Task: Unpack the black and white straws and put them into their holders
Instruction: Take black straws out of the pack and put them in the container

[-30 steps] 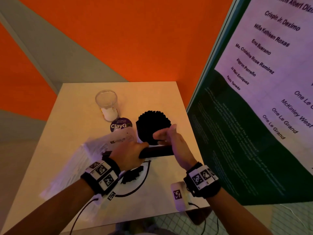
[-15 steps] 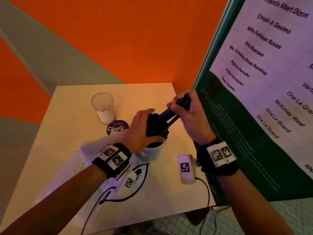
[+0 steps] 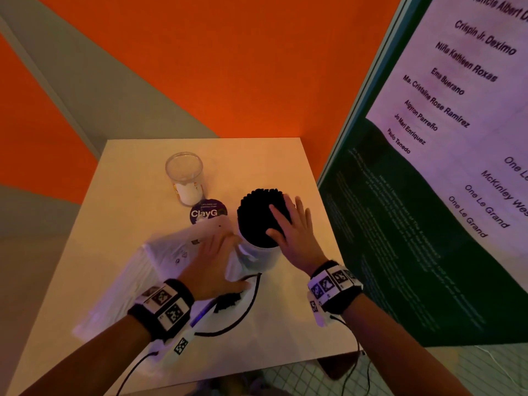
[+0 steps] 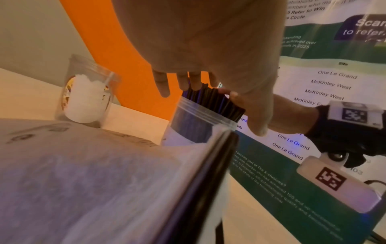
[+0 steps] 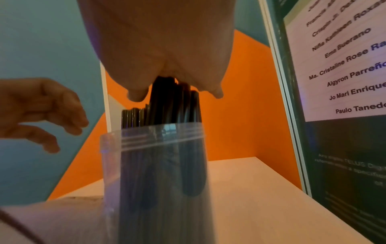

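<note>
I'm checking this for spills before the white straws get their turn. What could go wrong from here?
1. The right hand presses flat on black straws standing at uneven heights; an off-centre push could tip their tall, narrow clear holder.
2. The left hand hovers open over the white straw packet, so nothing steadies that holder.
3. The packet lies against the holder's base; dragging it might knock the holder over.
</note>
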`<state>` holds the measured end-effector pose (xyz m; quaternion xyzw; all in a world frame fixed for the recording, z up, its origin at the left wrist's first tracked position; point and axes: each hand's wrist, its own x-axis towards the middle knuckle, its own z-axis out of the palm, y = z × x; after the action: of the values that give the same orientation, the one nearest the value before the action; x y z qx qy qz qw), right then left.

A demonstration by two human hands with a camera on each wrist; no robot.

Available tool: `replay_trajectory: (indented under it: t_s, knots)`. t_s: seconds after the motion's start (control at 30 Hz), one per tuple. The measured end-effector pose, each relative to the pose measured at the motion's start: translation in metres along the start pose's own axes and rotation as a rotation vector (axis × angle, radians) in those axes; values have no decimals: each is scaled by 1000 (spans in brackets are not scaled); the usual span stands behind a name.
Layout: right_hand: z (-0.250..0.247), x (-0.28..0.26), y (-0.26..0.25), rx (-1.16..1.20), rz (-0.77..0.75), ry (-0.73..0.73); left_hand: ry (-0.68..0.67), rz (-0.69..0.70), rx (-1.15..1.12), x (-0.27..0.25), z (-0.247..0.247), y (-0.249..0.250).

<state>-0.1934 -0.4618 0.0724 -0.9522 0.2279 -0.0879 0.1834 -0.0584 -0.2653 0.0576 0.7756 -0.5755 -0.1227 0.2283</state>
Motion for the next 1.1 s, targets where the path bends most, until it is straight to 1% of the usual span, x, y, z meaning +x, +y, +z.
replay_trajectory:
  t_s: [0.03, 0.13, 0.17, 0.23, 0.27, 0.3, 0.33, 0.4, 0.43, 0.47, 0.5, 0.53, 0.6, 0.63, 0.7, 0.8, 0.87, 0.97, 1.1]
  knots:
    - [3, -1, 1, -27, -1, -32, -7, 12, 10, -4, 1, -3]
    - [0, 1, -1, 20, -29, 14, -49, 26, 72, -15, 0, -10]
    - [-3, 1, -2, -7, -20, -17, -73, 19, 95, -18, 0, -13]
    - [-5, 2, -6, -108, 4, -113, -170, -5, 133, -24, 0, -17]
    - [-7, 2, -9, -112, 17, -124, -235, -15, 145, -26, 0, -19]
    - [-10, 0, -14, -73, 21, -91, -294, -28, 146, -28, -1, -20]
    - [-14, -3, -22, -5, -6, -22, -337, -44, 136, -29, -3, -21]
    - [-17, -14, -44, 76, -177, 176, -379, -90, 93, -29, -8, -22]
    - [-15, -21, -54, 84, -275, 214, -384, -120, 66, -28, -11, -23]
    - [-11, -28, -66, 99, -360, 165, -379, -150, 32, -26, -15, -23]
    - [-4, -34, -76, 124, -417, 43, -361, -174, -9, -25, -18, -23]
    - [3, -39, -86, 153, -432, -119, -333, -193, -46, -23, -22, -23]
    - [22, -42, -101, 180, -365, -418, -271, -205, -86, -21, -31, -20]
    - [33, -42, -107, 176, -315, -509, -256, -187, -107, -21, -35, -19]
    - [59, -36, -116, 155, -210, -579, -248, -133, -188, -21, -40, -15]
    - [90, -25, -130, 30, -80, -663, -242, -132, -284, -24, -46, -11]
    - [107, -18, -132, -36, 12, -679, -231, -130, -297, -25, -48, -11]
    - [121, -8, -133, -9, 152, -664, -224, -120, -281, -26, -50, -12]
    - [124, 1, -129, 49, 190, -763, -237, -101, -274, -26, -51, -13]
